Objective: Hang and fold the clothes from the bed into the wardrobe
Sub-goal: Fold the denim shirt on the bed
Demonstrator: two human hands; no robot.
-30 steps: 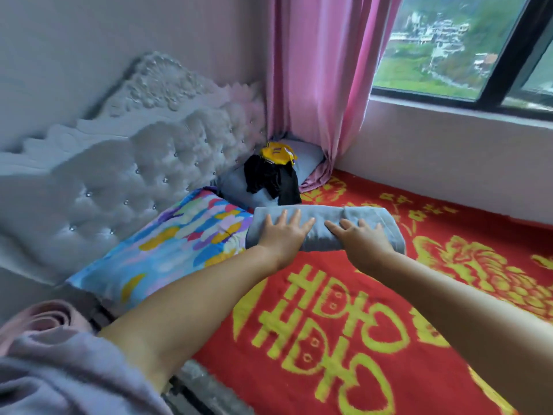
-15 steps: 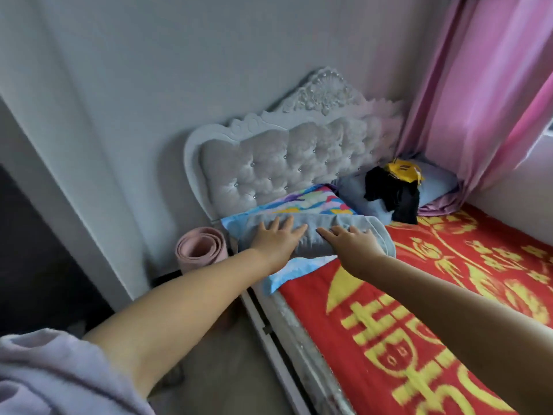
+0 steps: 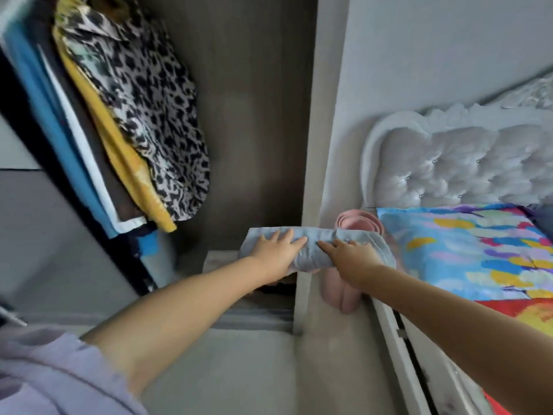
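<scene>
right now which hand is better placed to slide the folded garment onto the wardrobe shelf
Probably the left hand: it holds the folded light blue garment at the end already in the wardrobe opening. The right hand holds the end outside, over the pink rolled mat.

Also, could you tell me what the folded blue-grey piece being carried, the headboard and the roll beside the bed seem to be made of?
Folded blue-grey garment: soft woven cloth, probably cotton or light denim; matte, creased.
Headboard: padded upholstery, likely faux leather or satin; it has a sheen, with button tufting and a white carved-looking frame.
Pink roll: seemingly foam or rubber matting, judging by its thick, smooth, matte coiled layers.
</scene>
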